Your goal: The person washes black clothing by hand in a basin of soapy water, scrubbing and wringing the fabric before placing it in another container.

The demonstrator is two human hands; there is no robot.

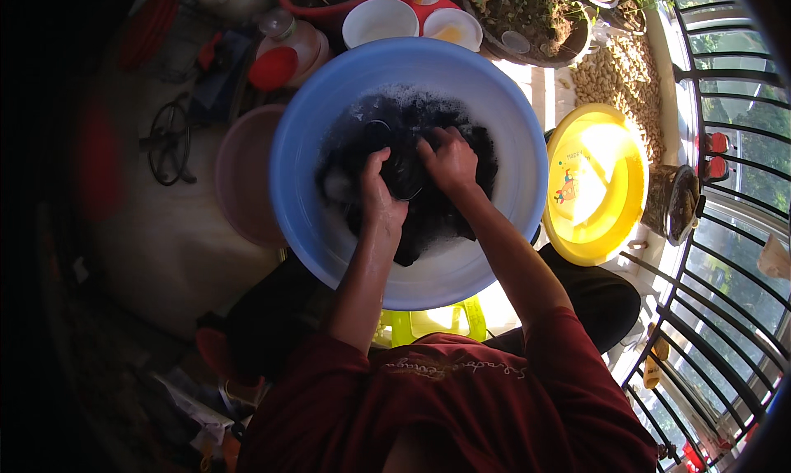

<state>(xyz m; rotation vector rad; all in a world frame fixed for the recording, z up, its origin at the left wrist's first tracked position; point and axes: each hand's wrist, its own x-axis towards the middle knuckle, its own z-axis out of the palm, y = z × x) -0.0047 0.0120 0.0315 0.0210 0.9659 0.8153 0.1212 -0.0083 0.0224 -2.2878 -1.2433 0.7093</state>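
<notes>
A large blue basin (286,156) holds dark wet cloth (465,209) in water, with white suds along the far side. My left hand (381,197) is closed on a bunched fold of the dark cloth near the middle of the basin, thumb up. Just to its right and slightly farther away, my right hand (451,160) is curled onto the same bunch, fingers bent into it. Both forearms reach over the near rim. The fingertips of both hands are partly hidden by the dark cloth, whose kind of garment I cannot make out.
A sunlit yellow basin (577,238) stands to the right, a pinkish basin (239,180) at the left. Beyond the blue basin are a white bowl (379,21), a small dish (454,30) and a plant pot (568,54). Black railings (700,94) run along the right.
</notes>
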